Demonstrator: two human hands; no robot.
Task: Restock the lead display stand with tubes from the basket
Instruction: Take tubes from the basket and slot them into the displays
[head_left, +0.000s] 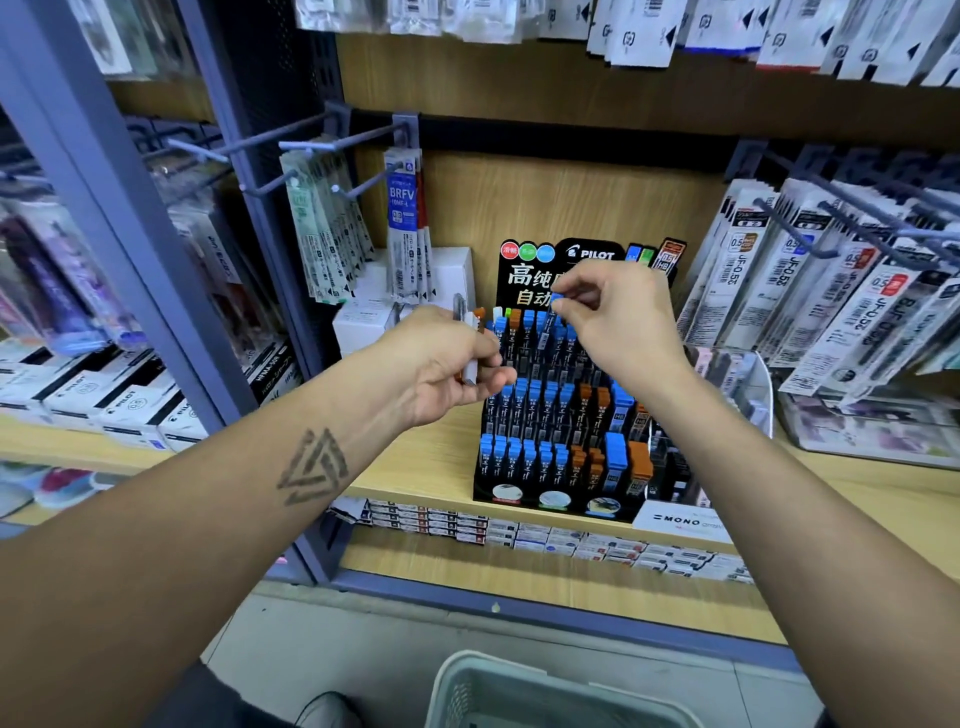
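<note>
above the basket (467, 675), left hand (441, 364) grips several tubes (470, 345); right hand (618, 317) pinches a blue-capped tube (557, 300).

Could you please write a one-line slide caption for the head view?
Right hand pinches a blue-capped tube above the lead display stand; left hand holds spare tubes.

shelf (452, 467) matt wood | stand (524, 270) glossy card | basket (467, 675) plastic mesh
</note>
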